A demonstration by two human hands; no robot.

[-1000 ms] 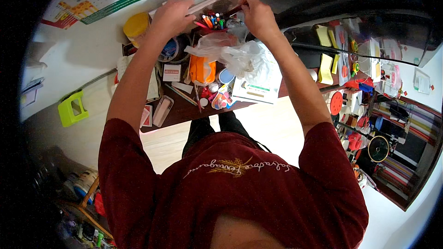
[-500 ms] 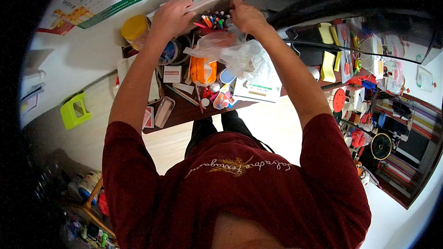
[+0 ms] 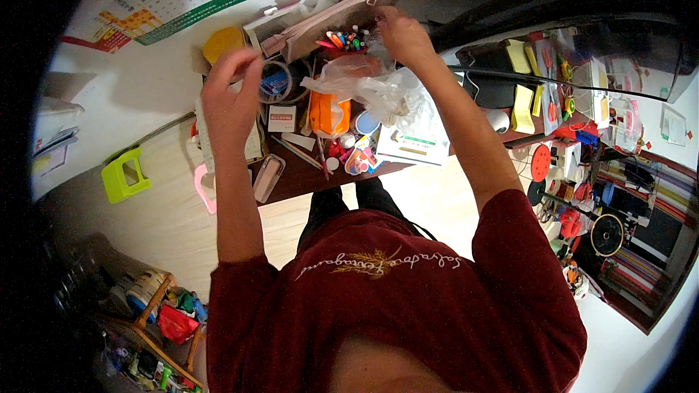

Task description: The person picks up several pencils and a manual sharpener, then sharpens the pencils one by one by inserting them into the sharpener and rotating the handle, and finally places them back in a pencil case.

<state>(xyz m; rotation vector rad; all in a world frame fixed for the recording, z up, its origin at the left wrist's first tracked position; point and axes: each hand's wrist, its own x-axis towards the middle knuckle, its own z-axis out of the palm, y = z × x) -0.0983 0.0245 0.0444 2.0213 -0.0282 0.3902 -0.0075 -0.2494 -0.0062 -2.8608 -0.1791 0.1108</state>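
A pale zip pouch (image 3: 331, 23) with a pink zipper stands at the back of the desk, against the wall. My right hand (image 3: 406, 38) is at its right end, fingers bent in beside the zipper pull; their tips are partly hidden, but they seem to pinch the pouch edge. Raised over the desk's left side, my left hand (image 3: 231, 94) is empty, its fingers curved and apart. It is nearest to a jar with a yellow lid (image 3: 223, 44) and a round clear container (image 3: 274, 81) with blue things inside. In front of the pouch, pens and markers (image 3: 348, 38) stand in a holder.
A crumpled white plastic bag (image 3: 371, 87), an orange packet (image 3: 329, 115), a small white box (image 3: 282, 118), a narrow case (image 3: 269, 178) and a white booklet (image 3: 415, 147) crowd the desk. A dark monitor (image 3: 553, 7) rises at right. A green stool (image 3: 125, 176) stands left.
My left hand has let go of the pouch's left side and drawn back toward me and to the left. My right hand stays at the pouch's right end.
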